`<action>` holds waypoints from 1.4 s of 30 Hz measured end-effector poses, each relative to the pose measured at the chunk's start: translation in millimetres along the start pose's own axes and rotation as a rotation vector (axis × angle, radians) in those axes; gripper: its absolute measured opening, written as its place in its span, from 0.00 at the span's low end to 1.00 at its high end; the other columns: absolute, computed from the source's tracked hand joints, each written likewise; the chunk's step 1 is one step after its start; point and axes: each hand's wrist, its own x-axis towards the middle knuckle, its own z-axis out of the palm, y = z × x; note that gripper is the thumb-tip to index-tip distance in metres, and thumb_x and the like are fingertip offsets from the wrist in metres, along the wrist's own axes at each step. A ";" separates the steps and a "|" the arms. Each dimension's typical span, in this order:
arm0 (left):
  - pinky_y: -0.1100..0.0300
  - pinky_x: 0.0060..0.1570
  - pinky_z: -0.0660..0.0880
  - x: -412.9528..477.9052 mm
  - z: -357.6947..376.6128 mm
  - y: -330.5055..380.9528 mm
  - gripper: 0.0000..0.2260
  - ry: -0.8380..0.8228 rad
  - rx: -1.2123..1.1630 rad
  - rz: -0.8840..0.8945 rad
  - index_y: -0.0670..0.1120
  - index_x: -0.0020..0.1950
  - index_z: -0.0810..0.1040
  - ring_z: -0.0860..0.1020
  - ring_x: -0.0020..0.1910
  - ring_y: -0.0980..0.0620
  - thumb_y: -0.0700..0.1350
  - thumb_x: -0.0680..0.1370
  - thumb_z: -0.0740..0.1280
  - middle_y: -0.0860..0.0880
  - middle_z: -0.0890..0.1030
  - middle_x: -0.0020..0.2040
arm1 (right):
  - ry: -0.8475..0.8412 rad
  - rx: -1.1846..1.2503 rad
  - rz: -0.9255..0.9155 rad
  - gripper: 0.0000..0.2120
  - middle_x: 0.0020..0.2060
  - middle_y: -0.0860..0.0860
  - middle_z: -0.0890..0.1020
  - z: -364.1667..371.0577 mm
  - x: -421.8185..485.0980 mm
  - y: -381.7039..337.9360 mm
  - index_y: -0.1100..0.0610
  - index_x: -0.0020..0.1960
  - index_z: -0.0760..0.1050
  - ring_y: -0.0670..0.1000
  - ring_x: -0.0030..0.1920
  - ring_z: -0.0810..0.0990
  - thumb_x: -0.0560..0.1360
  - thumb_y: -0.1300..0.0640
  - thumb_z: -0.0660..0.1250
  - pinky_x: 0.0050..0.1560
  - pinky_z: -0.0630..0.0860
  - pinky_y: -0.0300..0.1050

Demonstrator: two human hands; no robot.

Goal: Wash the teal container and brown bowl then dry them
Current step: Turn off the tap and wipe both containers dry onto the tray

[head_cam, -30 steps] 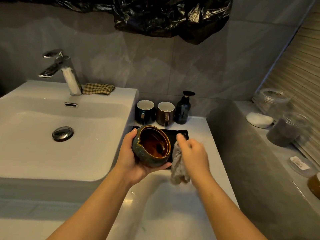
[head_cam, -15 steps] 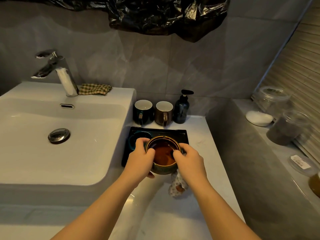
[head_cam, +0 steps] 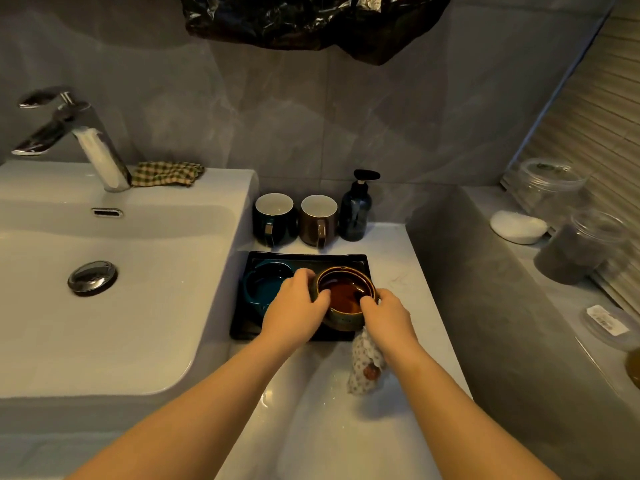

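the glazed brown ceramic bowl (head_cam: 346, 294), a second ago tipped up in the left hand (head_cam: 294, 303) alone, now stands upright over the right side of the black rectangular tray (head_cam: 304, 257), just beside the round teal container (head_cam: 265, 287) lying on the tray's left; whether it has touched down i cannot tell. this looks like drying done and the bowl being put away. both hands grip the bowl's rim, the left on its left edge, the right hand (head_cam: 388, 318) on the near right edge with the spotted white cloth (head_cam: 365, 370) tucked under its palm, hanging toward the white tabletop (head_cam: 398, 271)
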 end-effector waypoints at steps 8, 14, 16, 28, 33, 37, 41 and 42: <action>0.54 0.65 0.66 19.4 29.6 -19.2 0.18 -0.215 0.292 0.192 0.47 0.59 0.76 0.66 0.68 0.43 0.57 0.75 0.65 0.44 0.59 0.73 | -0.024 -0.183 0.082 0.17 0.57 0.54 0.77 8.8 34.1 14.4 0.53 0.65 0.68 0.56 0.55 0.76 0.78 0.51 0.54 0.56 0.74 0.52; 0.53 0.65 0.66 27.1 46.6 -27.3 0.18 -0.144 0.346 0.216 0.45 0.60 0.74 0.66 0.68 0.42 0.56 0.77 0.63 0.43 0.60 0.73 | 0.053 -0.301 0.011 0.17 0.56 0.54 0.78 9.2 36.8 21.2 0.52 0.65 0.67 0.53 0.49 0.75 0.79 0.47 0.56 0.45 0.70 0.45; 0.53 0.65 0.67 27.6 51.7 -27.9 0.18 -0.112 0.358 0.222 0.46 0.61 0.74 0.66 0.68 0.43 0.56 0.77 0.62 0.44 0.60 0.73 | 0.104 -0.377 -0.050 0.20 0.57 0.54 0.78 9.5 29.8 25.2 0.50 0.69 0.63 0.54 0.51 0.77 0.79 0.47 0.56 0.43 0.69 0.43; 0.47 0.46 0.75 14.3 37.4 -38.4 0.14 0.237 0.691 0.342 0.47 0.42 0.82 0.79 0.54 0.38 0.43 0.59 0.78 0.43 0.81 0.54 | -0.050 -0.652 -0.347 0.16 0.68 0.46 0.61 7.5 23.3 28.5 0.46 0.62 0.74 0.48 0.58 0.74 0.76 0.44 0.62 0.48 0.72 0.41; 0.37 0.59 0.69 4.5 38.6 -58.7 0.09 0.199 0.795 0.311 0.49 0.33 0.81 0.73 0.64 0.34 0.46 0.60 0.80 0.41 0.78 0.62 | 0.049 -0.660 -0.289 0.18 0.70 0.47 0.59 14.6 20.5 27.0 0.47 0.64 0.72 0.50 0.60 0.72 0.77 0.44 0.61 0.49 0.75 0.44; 0.40 0.59 0.71 9.8 30.5 -65.7 0.10 0.231 0.803 0.287 0.48 0.28 0.81 0.76 0.60 0.35 0.47 0.60 0.80 0.41 0.82 0.55 | 0.078 -0.659 -0.214 0.20 0.70 0.50 0.60 14.1 23.0 27.2 0.47 0.67 0.68 0.51 0.60 0.73 0.77 0.43 0.60 0.46 0.75 0.44; 0.41 0.58 0.72 9.6 27.2 -67.4 0.09 0.251 0.721 0.300 0.46 0.32 0.81 0.76 0.60 0.34 0.41 0.59 0.81 0.38 0.81 0.55 | 0.165 -0.643 -0.237 0.20 0.67 0.50 0.64 14.8 17.8 28.3 0.49 0.69 0.64 0.49 0.56 0.76 0.78 0.48 0.60 0.43 0.74 0.40; 0.42 0.54 0.74 8.5 27.3 -67.7 0.11 0.268 0.674 0.330 0.45 0.34 0.82 0.77 0.58 0.34 0.39 0.58 0.80 0.39 0.81 0.54 | 0.185 -0.628 -0.298 0.18 0.64 0.50 0.68 15.6 14.1 30.8 0.50 0.67 0.66 0.48 0.53 0.76 0.78 0.49 0.60 0.43 0.74 0.39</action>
